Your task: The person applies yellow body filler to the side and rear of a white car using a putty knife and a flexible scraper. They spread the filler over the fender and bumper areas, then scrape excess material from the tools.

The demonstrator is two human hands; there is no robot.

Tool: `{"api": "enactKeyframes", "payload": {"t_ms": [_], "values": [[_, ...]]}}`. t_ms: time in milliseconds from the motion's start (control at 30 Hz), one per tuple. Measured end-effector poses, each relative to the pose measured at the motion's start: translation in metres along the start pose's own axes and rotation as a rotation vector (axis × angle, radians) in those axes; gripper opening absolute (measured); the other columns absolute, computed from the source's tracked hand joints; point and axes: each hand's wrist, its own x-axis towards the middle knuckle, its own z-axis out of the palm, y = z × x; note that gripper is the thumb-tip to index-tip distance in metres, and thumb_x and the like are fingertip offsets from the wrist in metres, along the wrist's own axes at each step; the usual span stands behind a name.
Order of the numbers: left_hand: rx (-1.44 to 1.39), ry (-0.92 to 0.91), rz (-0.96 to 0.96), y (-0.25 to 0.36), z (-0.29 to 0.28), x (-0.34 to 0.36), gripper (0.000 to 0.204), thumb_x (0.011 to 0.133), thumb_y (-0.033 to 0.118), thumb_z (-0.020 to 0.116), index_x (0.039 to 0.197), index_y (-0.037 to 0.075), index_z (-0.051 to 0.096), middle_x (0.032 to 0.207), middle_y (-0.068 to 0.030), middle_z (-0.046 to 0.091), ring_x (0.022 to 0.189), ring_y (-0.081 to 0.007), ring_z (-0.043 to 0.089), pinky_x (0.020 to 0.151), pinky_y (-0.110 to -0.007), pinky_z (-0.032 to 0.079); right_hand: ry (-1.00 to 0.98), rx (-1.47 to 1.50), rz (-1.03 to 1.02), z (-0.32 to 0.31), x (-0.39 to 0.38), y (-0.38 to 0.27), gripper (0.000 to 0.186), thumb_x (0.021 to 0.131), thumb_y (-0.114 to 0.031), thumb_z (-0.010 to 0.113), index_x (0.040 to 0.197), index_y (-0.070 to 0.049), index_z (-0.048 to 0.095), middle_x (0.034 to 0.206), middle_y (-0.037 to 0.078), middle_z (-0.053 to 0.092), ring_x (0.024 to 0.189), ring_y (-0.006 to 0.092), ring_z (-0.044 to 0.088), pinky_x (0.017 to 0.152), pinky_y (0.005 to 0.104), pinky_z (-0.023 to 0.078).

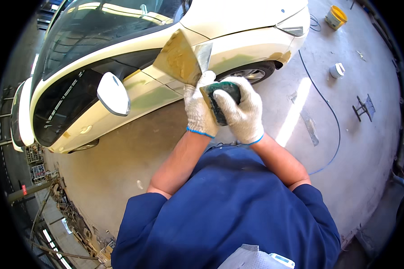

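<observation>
In front of my chest, my left hand [198,110], in a white knitted glove, is closed round a putty knife [178,58] whose wide blade is smeared with yellow-brown putty. A second, grey metal blade [204,54] sticks up beside it from the same hand. My gloved right hand [248,105] grips a dark green block [221,96], its thumb across the face; the exact kind is unclear. The block is up against my left hand. Beyond both hands stands a cream car [251,42], with dull greenish patches on its door [152,97] and fender [231,62].
The white side mirror [113,95] juts out from the car on the left. A yellow bucket [335,19], a small white tub [337,70] and a low dark stand [363,108] are on the floor at the right. A cable [331,107] curves across the floor there.
</observation>
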Motion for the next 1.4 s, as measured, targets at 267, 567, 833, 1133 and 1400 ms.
{"api": "enactKeyframes", "payload": {"t_ms": [267,567,833,1133,1400], "values": [[0.115,-0.088,-0.020,0.004,0.067,0.011,0.017,0.097,0.013,0.064,0.112,0.012,0.057,0.078,0.0022,0.054,0.067,-0.0066,0.054,0.057,-0.022,0.050,-0.187,-0.050,-0.221,-0.053,0.033,0.000,0.019,0.087,-0.008,0.074,0.104,-0.004,0.067,0.089,0.016,0.067,0.078,0.0325,0.067,0.072,0.0369,0.054],[0.216,-0.067,0.158,0.047,0.079,0.057,0.015,0.098,0.027,0.065,0.101,0.013,0.061,0.074,0.0011,0.060,0.064,-0.0126,0.061,0.040,-0.031,0.046,-0.666,-0.137,-0.045,-0.069,0.047,0.022,0.014,0.089,-0.011,0.072,0.100,-0.005,0.067,0.087,0.016,0.065,0.078,0.0334,0.066,0.071,0.0365,0.053],[0.116,0.022,0.156,0.081,0.029,0.134,0.016,0.097,0.029,0.066,0.101,0.013,0.062,0.075,0.0040,0.060,0.067,-0.0116,0.062,0.041,-0.027,0.040,-0.067,0.334,0.416,-0.007,0.096,0.060,0.023,0.101,-0.020,0.060,0.117,-0.003,0.061,0.101,0.001,0.065,0.087,0.0063,0.060,0.078,0.0233,0.052],[0.092,0.132,0.142,0.117,-0.057,0.229,0.017,0.093,0.021,0.071,0.104,0.010,0.065,0.075,-0.0010,0.061,0.067,-0.0141,0.062,0.050,-0.026,0.049,-0.078,0.520,0.585,0.098,0.167,0.101,0.027,0.103,-0.025,0.058,0.122,-0.006,0.061,0.101,-0.001,0.067,0.084,0.0072,0.064,0.074,0.0233,0.054],[0.033,0.153,0.143,0.165,-0.125,0.312,0.018,0.091,0.016,0.073,0.103,0.007,0.063,0.077,-0.0012,0.061,0.068,-0.0117,0.061,0.063,-0.025,0.051,-0.053,0.720,0.853,0.217,0.211,0.143,0.030,0.102,-0.031,0.059,0.119,-0.006,0.061,0.091,0.006,0.066,0.076,0.0147,0.062,0.071,0.0273,0.052]]}}
